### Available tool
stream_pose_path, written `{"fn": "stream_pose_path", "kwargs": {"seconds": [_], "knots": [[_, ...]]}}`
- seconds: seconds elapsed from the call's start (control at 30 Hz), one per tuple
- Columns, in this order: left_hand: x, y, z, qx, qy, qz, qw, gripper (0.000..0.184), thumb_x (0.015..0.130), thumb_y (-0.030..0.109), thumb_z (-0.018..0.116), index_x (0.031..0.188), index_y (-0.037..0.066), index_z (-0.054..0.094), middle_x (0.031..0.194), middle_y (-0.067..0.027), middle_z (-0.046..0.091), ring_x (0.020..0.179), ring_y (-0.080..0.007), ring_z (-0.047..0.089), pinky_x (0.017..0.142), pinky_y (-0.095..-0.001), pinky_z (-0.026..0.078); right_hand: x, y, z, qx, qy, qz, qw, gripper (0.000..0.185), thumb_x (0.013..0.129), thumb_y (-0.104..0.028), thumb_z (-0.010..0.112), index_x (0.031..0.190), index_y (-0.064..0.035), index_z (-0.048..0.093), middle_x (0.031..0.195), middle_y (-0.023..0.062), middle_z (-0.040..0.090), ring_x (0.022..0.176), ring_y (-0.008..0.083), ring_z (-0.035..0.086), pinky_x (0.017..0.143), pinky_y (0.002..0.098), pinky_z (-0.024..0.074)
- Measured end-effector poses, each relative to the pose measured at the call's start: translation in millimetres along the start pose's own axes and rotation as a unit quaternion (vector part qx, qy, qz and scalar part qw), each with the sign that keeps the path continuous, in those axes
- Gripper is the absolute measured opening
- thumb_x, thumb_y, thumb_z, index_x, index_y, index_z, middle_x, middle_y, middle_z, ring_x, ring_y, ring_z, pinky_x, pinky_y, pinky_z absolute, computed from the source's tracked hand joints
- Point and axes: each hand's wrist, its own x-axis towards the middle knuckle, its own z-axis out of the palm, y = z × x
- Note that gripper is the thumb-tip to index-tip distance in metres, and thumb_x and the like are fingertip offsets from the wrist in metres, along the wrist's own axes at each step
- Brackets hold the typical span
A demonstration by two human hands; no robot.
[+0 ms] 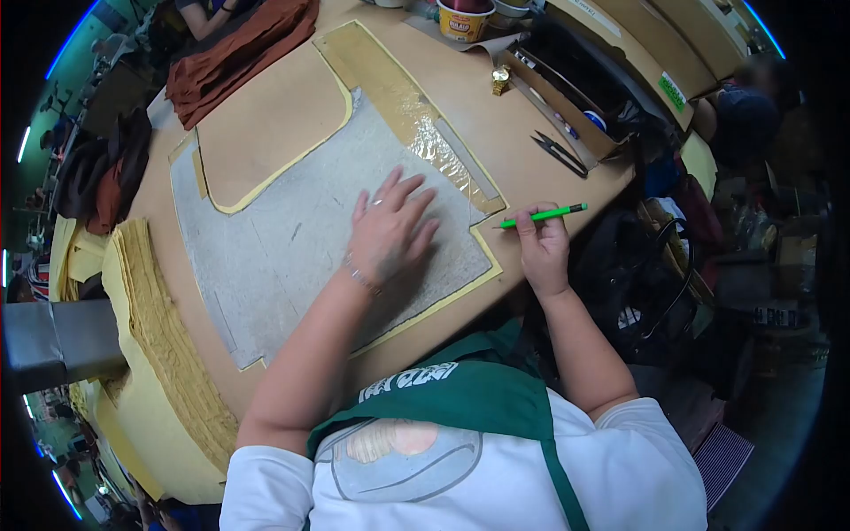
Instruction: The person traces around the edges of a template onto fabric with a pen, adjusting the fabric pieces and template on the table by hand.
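Note:
My left hand (390, 226) rests with fingers spread on a large grey pattern template (266, 265). Brown packing tape (376, 75) covers the template's long upper strip. Beneath the template lies a yellow sheet (452, 283), its border showing along the edges and the curved cut-out. In my right hand (542, 248) is a green pencil (540, 217), pinched between thumb and fingers. Its tip points left, close to the template's right-hand corner. A ring and a bracelet are on my left hand and wrist.
Small black scissors (560, 155) and a gold watch (501, 80) lie on the tabletop (478, 97) near a cardboard tray (567, 115). Rust-coloured fabric (235, 57) is heaped at the back left. Stacked yellow material (164, 336) hangs at the left edge. A tub (464, 21) stands at the back.

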Motion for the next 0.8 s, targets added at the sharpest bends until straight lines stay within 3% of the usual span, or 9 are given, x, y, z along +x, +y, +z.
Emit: {"fn": "stream_pose_path", "kwargs": {"seconds": [0.1,0.13,0.27,0.6,0.7,0.8], "knots": [[-39,-2,-10,-0.008,-0.027,-0.054,0.998,0.043,0.08,0.033,0.054,0.12,0.017,0.047,0.13,-0.0056,0.037,0.126,-0.0314,0.024,0.094,-0.0601,0.021,-1,2,6,-0.015,-0.012,-0.009,1.0,0.011,0.085,-0.008,0.054,0.09,-0.0027,0.046,0.076,0.0026,0.053,0.07,0.0081,0.054,0.064,0.0212,0.0439],[-43,5,-11,0.012,-0.048,-0.055,0.997,0.045,0.081,0.033,0.052,0.124,0.019,0.044,0.134,-0.0056,0.032,0.129,-0.0333,0.017,0.094,-0.0624,0.017,-1,3,9,-0.028,-0.022,-0.015,0.999,0.011,0.085,-0.009,0.054,0.089,-0.0028,0.046,0.076,0.0023,0.053,0.069,0.008,0.054,0.063,0.0212,0.044],[-34,27,3,0.047,-0.082,-0.018,0.995,0.045,0.085,0.031,0.044,0.128,0.02,0.036,0.137,-0.006,0.025,0.131,-0.0319,0.01,0.093,-0.0659,0.013,-1,6,19,-0.078,-0.036,-0.019,0.996,0.012,0.083,-0.011,0.057,0.086,-0.0029,0.048,0.072,0.0026,0.053,0.064,0.0093,0.054,0.057,0.0227,0.0446],[-18,37,24,0.047,-0.062,-0.044,0.996,0.049,0.08,0.039,0.046,0.125,0.02,0.038,0.136,-0.004,0.027,0.129,-0.0293,0.016,0.092,-0.0647,0.018,-6,0,19,-0.244,-0.089,-0.152,0.954,0.01,0.081,-0.01,0.058,0.083,-0.0027,0.051,0.073,0.0083,0.055,0.062,0.0188,0.056,0.057,0.028,0.0453],[-17,37,25,0.05,-0.06,-0.044,0.996,0.05,0.079,0.04,0.046,0.125,0.021,0.038,0.135,-0.004,0.027,0.129,-0.0295,0.017,0.092,-0.0647,0.018,-28,-12,6,-0.217,-0.073,-0.097,0.969,0.009,0.08,-0.008,0.058,0.081,-0.0021,0.051,0.073,0.0095,0.054,0.063,0.0216,0.055,0.059,0.0291,0.045],[-17,37,24,0.057,-0.065,-0.044,0.995,0.05,0.079,0.041,0.046,0.125,0.021,0.038,0.135,-0.004,0.027,0.129,-0.0295,0.017,0.092,-0.0646,0.018,-16,-13,11,-0.231,-0.094,-0.128,0.96,0.007,0.079,-0.005,0.058,0.08,-0.0013,0.052,0.073,0.011,0.054,0.065,0.0237,0.054,0.06,0.0297,0.044]]}}
